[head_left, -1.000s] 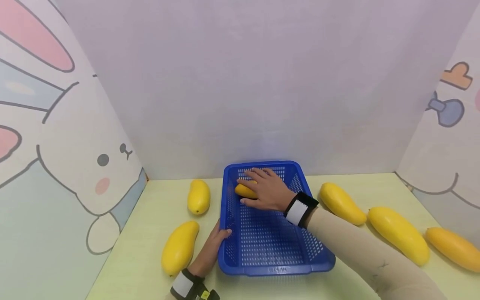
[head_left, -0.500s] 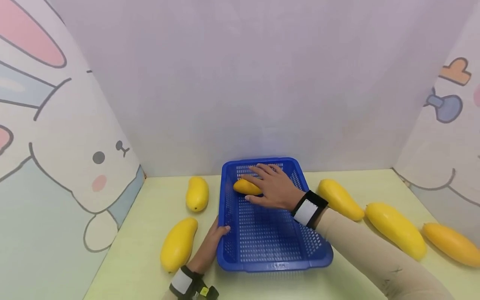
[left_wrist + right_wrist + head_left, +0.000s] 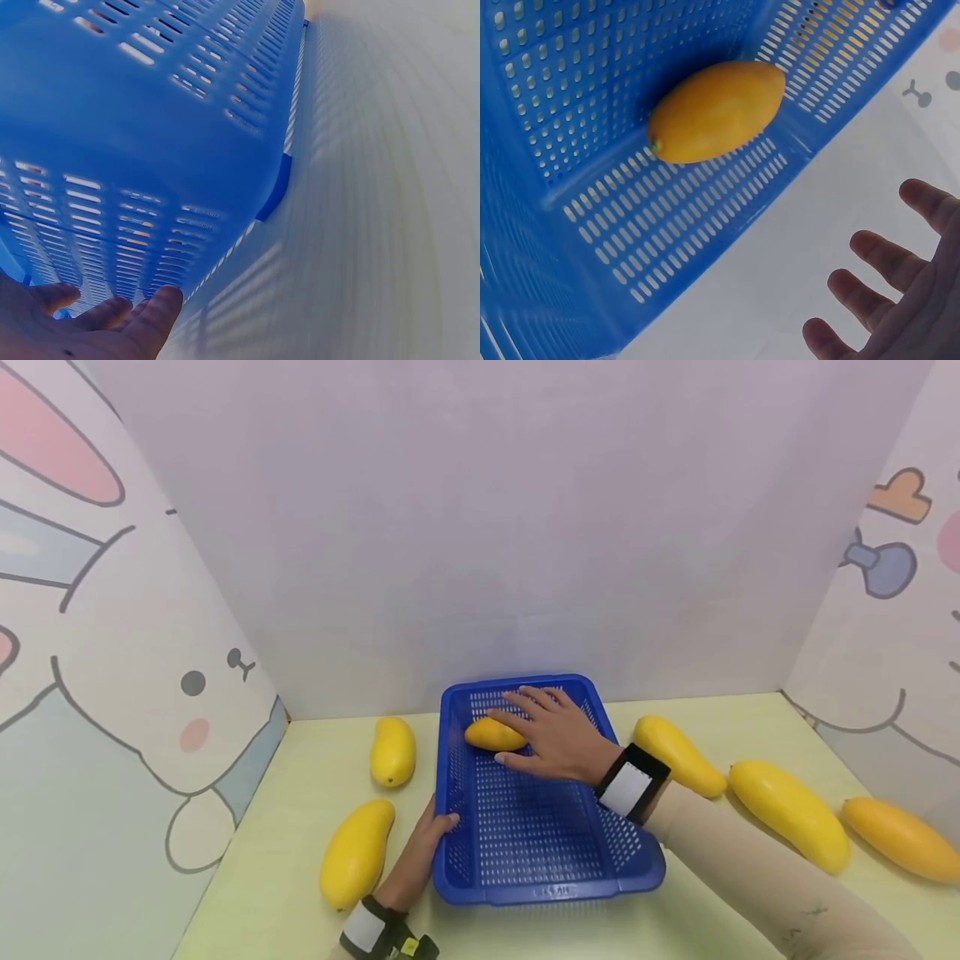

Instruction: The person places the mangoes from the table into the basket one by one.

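A blue slotted basket [image 3: 555, 887] stands on the pale yellow table. An orange-yellow mango [image 3: 489, 735] lies in its far left corner. My right hand [image 3: 557, 737] hovers over the basket beside that mango, fingers straight and spread, its fingertips [image 3: 517, 700] just above the fruit. In the right wrist view the mango [image 3: 716, 111] lies free on the basket floor [image 3: 592, 82], apart from my right hand [image 3: 900, 300]. My left hand [image 3: 423, 843] rests flat against the basket's left wall, its fingers [image 3: 146, 322] straight beside the blue wall [image 3: 150, 112].
Two yellow mangoes [image 3: 392, 750] [image 3: 357, 853] lie left of the basket. Three more [image 3: 678, 754] [image 3: 787, 814] [image 3: 900, 837] lie in a row to its right. Cartoon-printed panels wall the table on the left, back and right.
My right hand has lifted off the mango and drawn back a little to the right, leaving more of the fruit showing. The left hand stays at the basket's side.
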Tool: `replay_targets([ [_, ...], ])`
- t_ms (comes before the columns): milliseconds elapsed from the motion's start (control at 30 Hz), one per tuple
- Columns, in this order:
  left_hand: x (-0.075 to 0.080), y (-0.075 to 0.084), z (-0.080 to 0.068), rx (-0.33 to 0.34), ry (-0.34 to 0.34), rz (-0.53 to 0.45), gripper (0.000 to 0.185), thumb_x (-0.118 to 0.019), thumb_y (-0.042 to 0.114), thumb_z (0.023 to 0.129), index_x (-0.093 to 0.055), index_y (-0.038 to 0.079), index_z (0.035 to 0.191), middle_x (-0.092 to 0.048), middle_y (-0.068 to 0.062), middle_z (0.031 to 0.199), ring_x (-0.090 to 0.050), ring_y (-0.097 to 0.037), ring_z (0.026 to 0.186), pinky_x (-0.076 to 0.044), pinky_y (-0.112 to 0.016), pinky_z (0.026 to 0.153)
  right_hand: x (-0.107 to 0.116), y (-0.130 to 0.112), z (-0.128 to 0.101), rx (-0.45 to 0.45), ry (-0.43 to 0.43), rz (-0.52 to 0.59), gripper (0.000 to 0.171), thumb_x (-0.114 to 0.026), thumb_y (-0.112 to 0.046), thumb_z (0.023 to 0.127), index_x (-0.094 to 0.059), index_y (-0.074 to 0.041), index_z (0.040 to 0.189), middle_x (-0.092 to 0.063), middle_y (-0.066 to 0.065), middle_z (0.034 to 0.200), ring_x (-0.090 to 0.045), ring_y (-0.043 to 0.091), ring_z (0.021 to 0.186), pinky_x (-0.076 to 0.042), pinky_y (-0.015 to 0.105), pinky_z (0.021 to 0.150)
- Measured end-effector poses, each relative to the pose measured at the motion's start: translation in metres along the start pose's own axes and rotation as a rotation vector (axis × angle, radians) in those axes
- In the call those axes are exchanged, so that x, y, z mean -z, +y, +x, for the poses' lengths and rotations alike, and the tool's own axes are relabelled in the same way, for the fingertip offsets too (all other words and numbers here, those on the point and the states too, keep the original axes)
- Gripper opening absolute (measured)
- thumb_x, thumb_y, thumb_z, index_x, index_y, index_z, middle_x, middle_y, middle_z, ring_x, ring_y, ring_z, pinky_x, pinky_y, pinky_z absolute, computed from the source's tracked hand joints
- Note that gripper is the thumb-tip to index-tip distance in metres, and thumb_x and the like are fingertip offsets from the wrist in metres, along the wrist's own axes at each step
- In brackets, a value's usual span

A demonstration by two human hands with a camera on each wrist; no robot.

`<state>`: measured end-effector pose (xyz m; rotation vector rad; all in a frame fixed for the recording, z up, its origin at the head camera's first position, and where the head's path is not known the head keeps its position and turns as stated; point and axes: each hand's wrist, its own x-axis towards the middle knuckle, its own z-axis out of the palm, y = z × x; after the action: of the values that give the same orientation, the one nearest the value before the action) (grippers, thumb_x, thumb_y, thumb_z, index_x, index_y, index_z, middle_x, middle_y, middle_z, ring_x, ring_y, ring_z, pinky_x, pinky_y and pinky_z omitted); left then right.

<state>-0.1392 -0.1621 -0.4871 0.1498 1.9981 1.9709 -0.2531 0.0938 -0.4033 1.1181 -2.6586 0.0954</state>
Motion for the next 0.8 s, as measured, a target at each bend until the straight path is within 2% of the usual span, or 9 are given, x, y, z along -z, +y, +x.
replay_targets([
  [400,-0.003,0.004,-0.003,-0.006,0.007,-0.003,0.070,-0.036,0.028,0.104,-0.002,0.017,0.164,-0.010,-0.019,0.167,-0.021,-0.041,0.148,-0.015,-0.064,0.117,0.014,-0.002,-0.010,-0.009,0.030,0.041,0.073,-0.042,-0.070,0.096,-0.041,-0.029,0.156,-0.041,0.010,0.158,-0.033,0.035,0.146,-0.022,0.060,0.117],
  [800,-0.003,0.003,-0.004,-0.015,0.003,0.001,0.069,-0.036,0.028,0.105,-0.003,0.018,0.165,-0.009,-0.019,0.167,-0.018,-0.042,0.150,-0.015,-0.065,0.117,0.030,0.004,-0.025,-0.016,0.113,0.048,0.070,-0.045,-0.066,0.097,-0.047,-0.024,0.154,-0.046,0.012,0.154,-0.035,0.035,0.144,-0.022,0.059,0.116],
])
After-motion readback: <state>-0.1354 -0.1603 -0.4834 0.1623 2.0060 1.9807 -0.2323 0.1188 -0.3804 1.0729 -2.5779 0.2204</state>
